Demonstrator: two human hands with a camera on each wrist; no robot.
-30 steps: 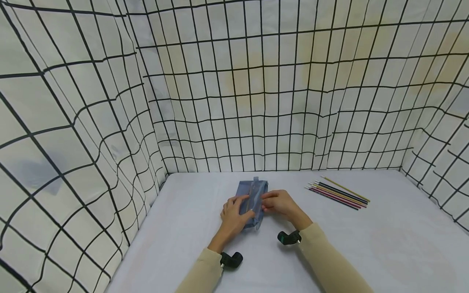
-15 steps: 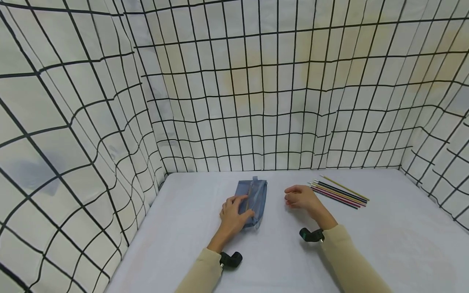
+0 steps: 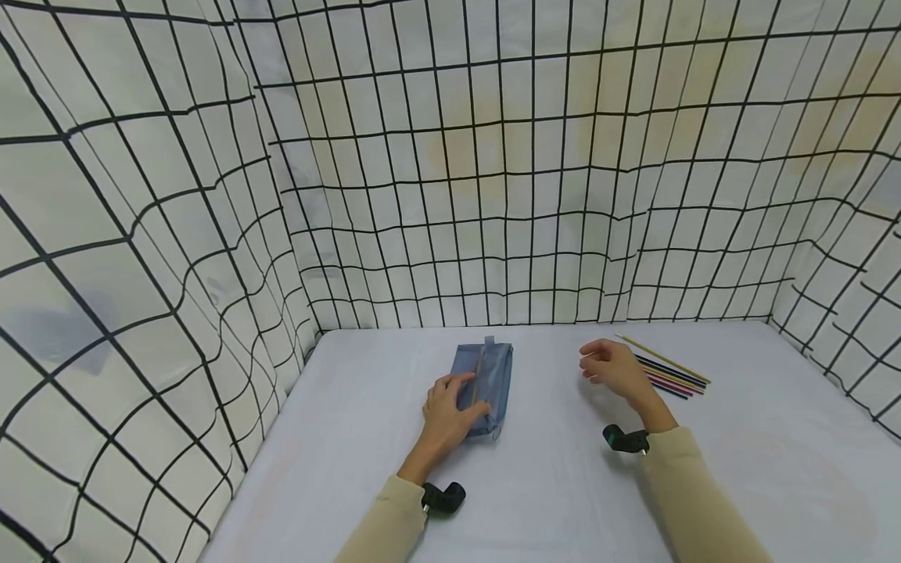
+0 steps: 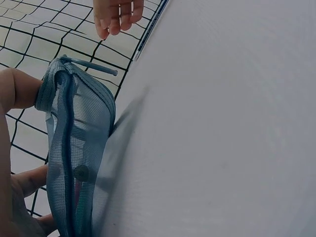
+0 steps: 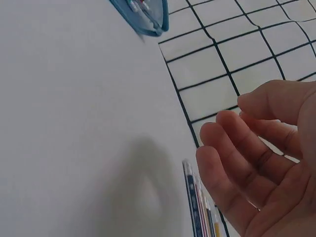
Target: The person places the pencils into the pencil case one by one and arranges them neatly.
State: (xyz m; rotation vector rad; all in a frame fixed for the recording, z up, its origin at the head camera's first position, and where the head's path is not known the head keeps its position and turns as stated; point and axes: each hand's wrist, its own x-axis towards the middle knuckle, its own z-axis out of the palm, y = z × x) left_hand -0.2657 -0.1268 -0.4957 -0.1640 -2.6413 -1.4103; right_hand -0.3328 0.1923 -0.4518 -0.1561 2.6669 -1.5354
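Observation:
A blue mesh pencil case (image 3: 498,383) lies on the white table. My left hand (image 3: 445,410) holds it from the left side, fingers on its top and thumb near its closer end. Through the mesh (image 4: 86,128) in the left wrist view, blurred contents show, among them a small dark round end. My right hand (image 3: 614,367) hovers with loosely bent fingers and nothing between them. Just right of that hand lie several pencils (image 3: 679,378), dark, red and yellow; their far-left ends are hidden behind it in the head view. The right wrist view shows some pencil ends (image 5: 191,197) below the fingertips.
A white backing with black netting (image 3: 450,203) encloses the table (image 3: 535,485) at the back and both sides. One yellow pencil (image 3: 662,356) lies slightly apart behind the others. Each wrist carries a small black camera (image 3: 445,499).
My right hand has left the pencil case and moved right, to the near side of the pencils. The left hand stays on the case, which has barely shifted.

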